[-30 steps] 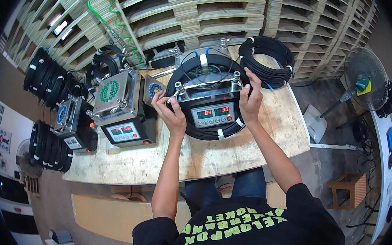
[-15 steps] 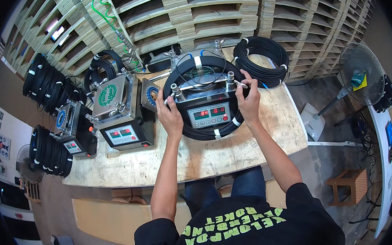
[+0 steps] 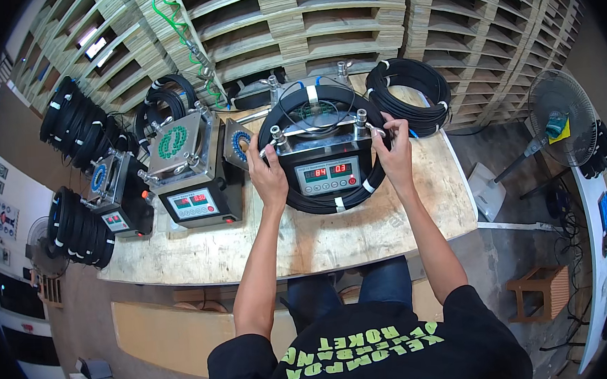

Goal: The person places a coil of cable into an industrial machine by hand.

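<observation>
A coil of black cable (image 3: pixel 292 195) tied with white bands rests around the front of a polishing-type machine (image 3: pixel 325 152) with a red digital display. My left hand (image 3: pixel 268 178) is at the machine's front left corner post, its fingers closed around a small metal clamp lever (image 3: pixel 269 149). At the front right post, my right hand (image 3: pixel 395 155) has thumb and fingers closed on the matching clamp lever (image 3: pixel 378 133). Thin black leads loop over the machine's top, and blue connectors (image 3: pixel 302 85) show at its back. The coil hides part of the machine's sides.
Two similar machines, a larger one (image 3: pixel 191 171) and a smaller one (image 3: pixel 113 194), stand to the left. Cable coils (image 3: pixel 410 95) lie at the back right, with more stacked at far left (image 3: pixel 78 228). Wooden pallets (image 3: pixel 297 19) rise behind the table (image 3: pixel 266 256); a fan (image 3: pixel 562 118) stands right.
The red reading on the right of the front machine's display has changed. Both hands stay at the clamp levers with slight finger shifts. The whole view has moved a little.
</observation>
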A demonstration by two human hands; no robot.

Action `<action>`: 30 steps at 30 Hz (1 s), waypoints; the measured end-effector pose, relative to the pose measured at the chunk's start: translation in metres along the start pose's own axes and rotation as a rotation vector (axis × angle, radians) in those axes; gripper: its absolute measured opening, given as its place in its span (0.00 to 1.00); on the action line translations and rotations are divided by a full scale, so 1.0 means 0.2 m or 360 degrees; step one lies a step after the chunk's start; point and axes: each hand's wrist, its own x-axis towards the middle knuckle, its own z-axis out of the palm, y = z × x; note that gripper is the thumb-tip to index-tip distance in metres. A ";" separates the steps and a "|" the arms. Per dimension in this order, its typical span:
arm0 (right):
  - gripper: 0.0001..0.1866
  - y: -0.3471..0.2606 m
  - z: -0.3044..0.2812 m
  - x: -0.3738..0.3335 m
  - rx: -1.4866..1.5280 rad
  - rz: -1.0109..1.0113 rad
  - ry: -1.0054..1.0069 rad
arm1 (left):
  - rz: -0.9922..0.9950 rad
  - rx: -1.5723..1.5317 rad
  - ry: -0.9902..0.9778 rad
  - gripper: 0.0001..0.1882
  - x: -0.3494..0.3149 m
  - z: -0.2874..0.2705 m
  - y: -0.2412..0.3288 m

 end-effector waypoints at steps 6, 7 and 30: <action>0.20 0.05 -0.05 0.08 -0.0360 -0.0006 -0.0087 | 0.0027 -0.0017 0.0026 0.28 0.00 0.00 -0.01; 0.22 0.00 -0.06 0.09 -0.0353 0.0124 -0.0162 | 0.0026 -0.0012 0.0027 0.28 0.00 0.00 -0.01; 0.12 -0.03 -0.03 0.06 -0.0304 0.0163 -0.0149 | 0.0004 0.0038 0.0037 0.27 -0.01 0.00 0.01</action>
